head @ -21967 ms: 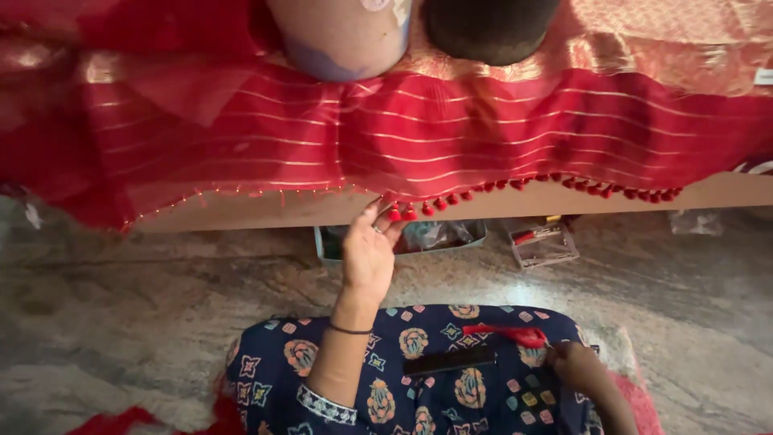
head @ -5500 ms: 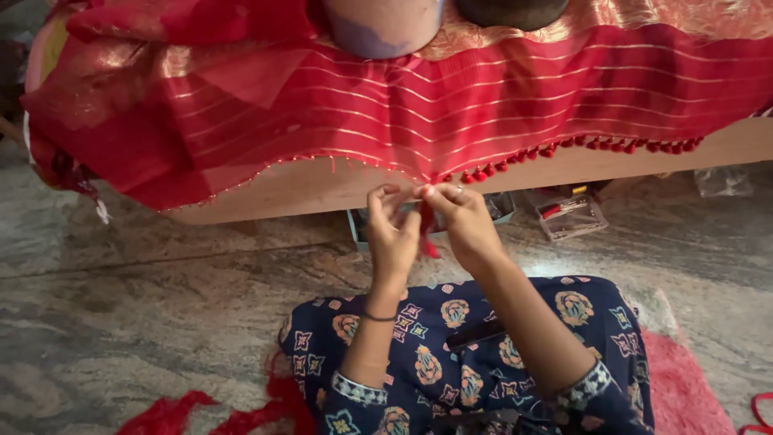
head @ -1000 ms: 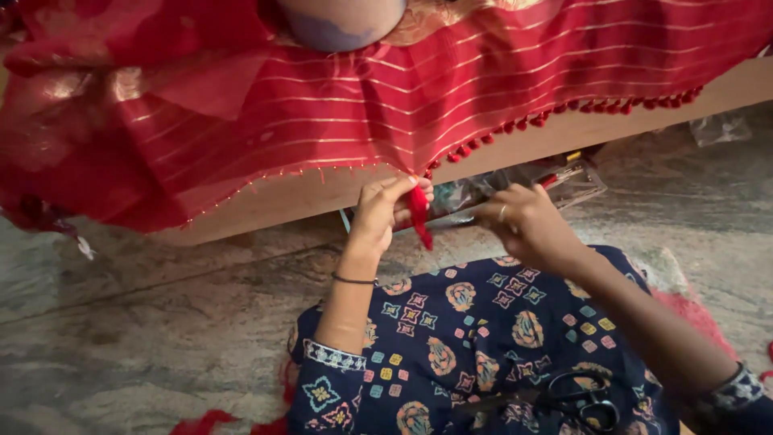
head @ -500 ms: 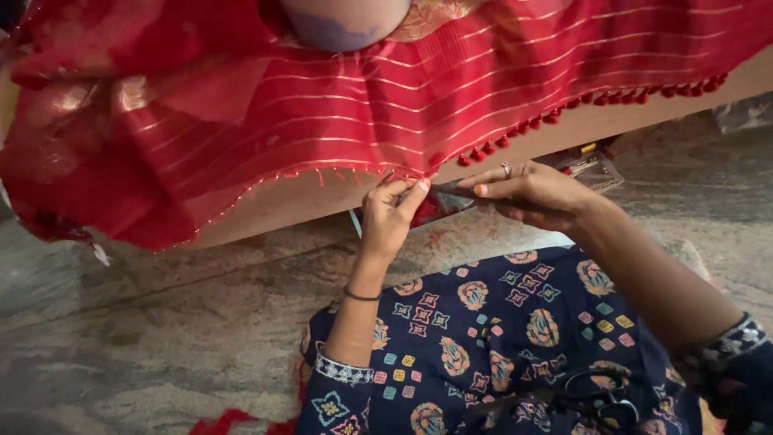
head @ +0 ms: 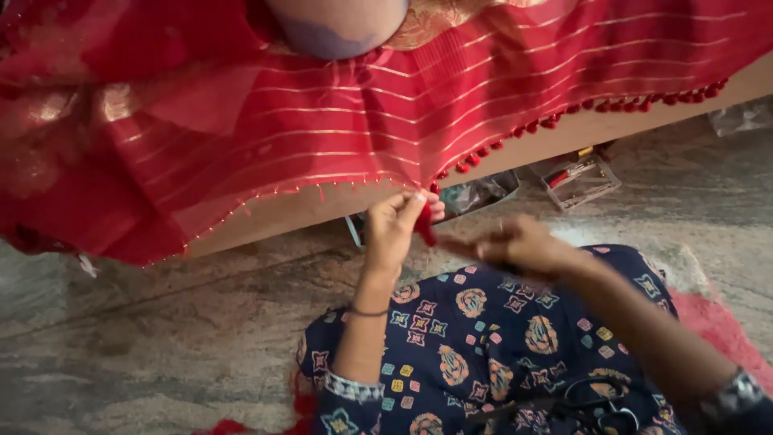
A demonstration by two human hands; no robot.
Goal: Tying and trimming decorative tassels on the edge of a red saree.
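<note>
The broad red woven cloth looks thin and silky, with shiny gold thread stripes and small soft red tassels along its far right hem. It drapes over a matt pale wooden edge. The grey-brown stone floor is smooth and mottled. The navy patterned garment is matt cotton-like cloth.

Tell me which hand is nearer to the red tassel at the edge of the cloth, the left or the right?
Left. The left hand pinches the red tassel at the hem of the red cloth. The right hand is blurred, a little to the tassel's right and lower, apart from it.
</note>
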